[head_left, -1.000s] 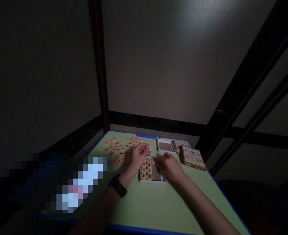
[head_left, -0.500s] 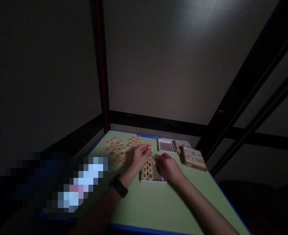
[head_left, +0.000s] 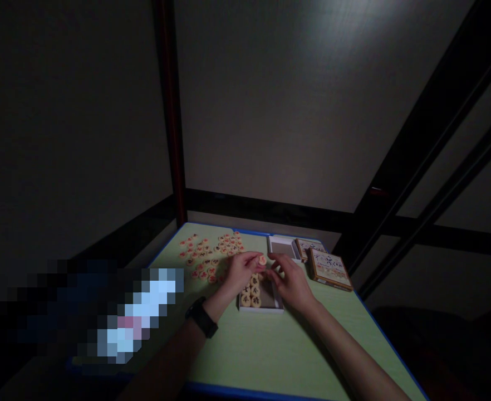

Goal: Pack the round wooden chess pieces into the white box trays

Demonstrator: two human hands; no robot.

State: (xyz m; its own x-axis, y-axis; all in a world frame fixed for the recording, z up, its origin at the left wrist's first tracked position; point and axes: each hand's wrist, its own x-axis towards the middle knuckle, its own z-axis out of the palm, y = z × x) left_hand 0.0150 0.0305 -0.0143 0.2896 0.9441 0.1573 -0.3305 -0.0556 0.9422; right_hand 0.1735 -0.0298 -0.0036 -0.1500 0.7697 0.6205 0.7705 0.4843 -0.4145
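Between the thumb and fingers of my left hand (head_left: 242, 268) is a round Chinese chess piece (head_left: 263, 260) with a red character, held up over the far side of a shallow white box tray (head_left: 266, 310). My right hand (head_left: 289, 278) is just to the right of that piece, thumb and fingers apart, with nothing visible in it. Black-marked chess pieces (head_left: 251, 295) lie in rows along the tray's left side. The tray's far edge is partly hidden by my hands.
Loose chess pieces (head_left: 204, 262), red and black, lie scattered on the green table (head_left: 245, 351) to the left. Another white box tray (head_left: 284, 250) stands at the back, beside two printed boxes, the nearer one (head_left: 330, 269) at the right edge. A pixelated patch covers the table's left side.
My left hand has shifted slightly right with the chess piece, whose red face now shows. The fingers of my right hand have lifted from the tray and spread toward it.
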